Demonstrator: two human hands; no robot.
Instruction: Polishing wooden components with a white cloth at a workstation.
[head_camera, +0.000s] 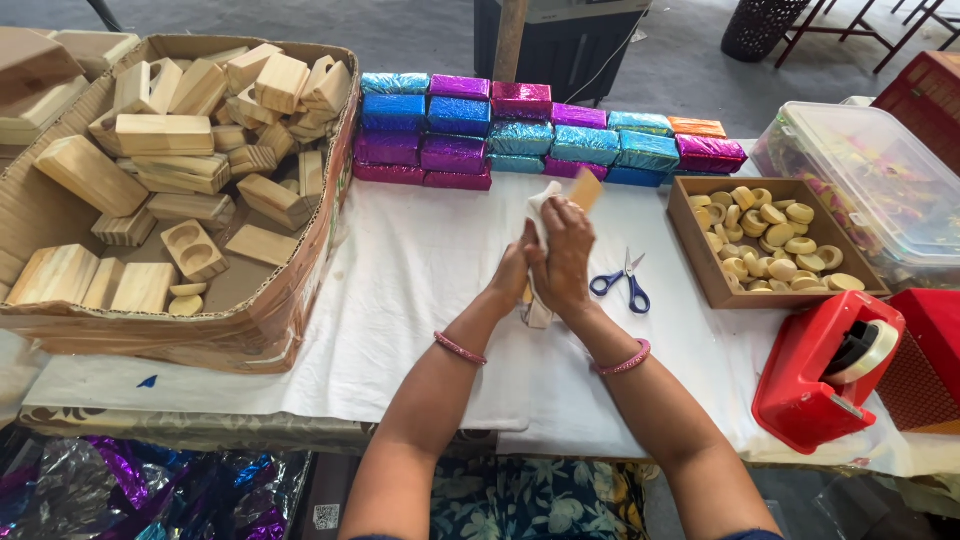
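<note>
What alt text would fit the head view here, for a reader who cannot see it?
A person's left hand and right hand together hold a wooden block wrapped in a white cloth above a white-covered table. Blue scissors lie just right of them. A cardboard box of wooden blocks sits left, foil-wrapped blocks behind, a red tape dispenser right.

White-clothed table (420, 260): scissors (625, 283), tape dispenser (825, 370), cardboard box (250, 320).

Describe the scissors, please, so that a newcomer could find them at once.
Start at the white cloth over the table. Just right of the right hand, before the shallow brown tray of wooden rings, lie the scissors: the only blue-handled, metal-bladed thing there.
</note>
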